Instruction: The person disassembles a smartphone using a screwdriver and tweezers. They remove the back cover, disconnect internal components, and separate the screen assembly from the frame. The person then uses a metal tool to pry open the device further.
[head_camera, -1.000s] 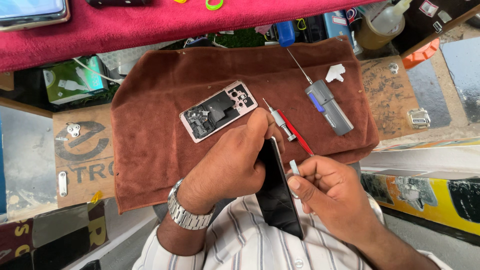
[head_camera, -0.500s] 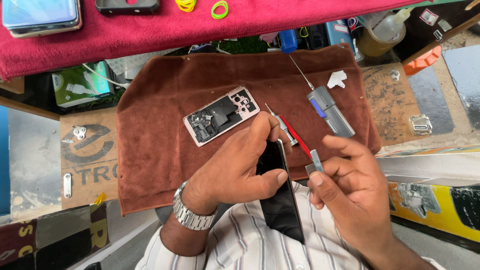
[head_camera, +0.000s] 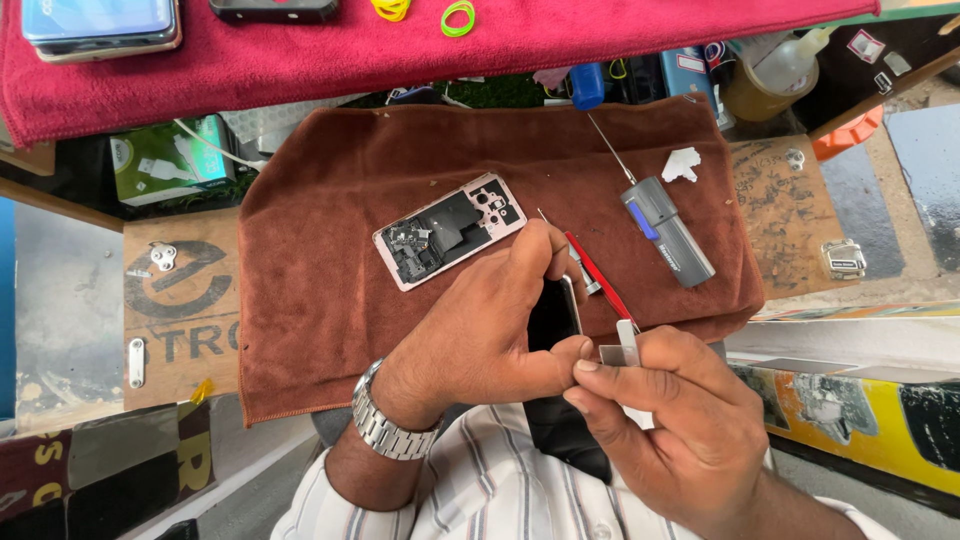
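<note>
A brown towel (head_camera: 330, 300) covers your tabletop (head_camera: 780, 215), with an opened phone back (head_camera: 450, 230) lying on it, well apart from a grey electric screwdriver (head_camera: 668, 228). Your left hand (head_camera: 480, 330) is clamped on a dark phone (head_camera: 553, 315), held upright near your chest. Your right hand (head_camera: 670, 410) has risen over the last second; its fingers now pinch a thin metal pry blade (head_camera: 622, 345) against the phone's right edge.
</note>
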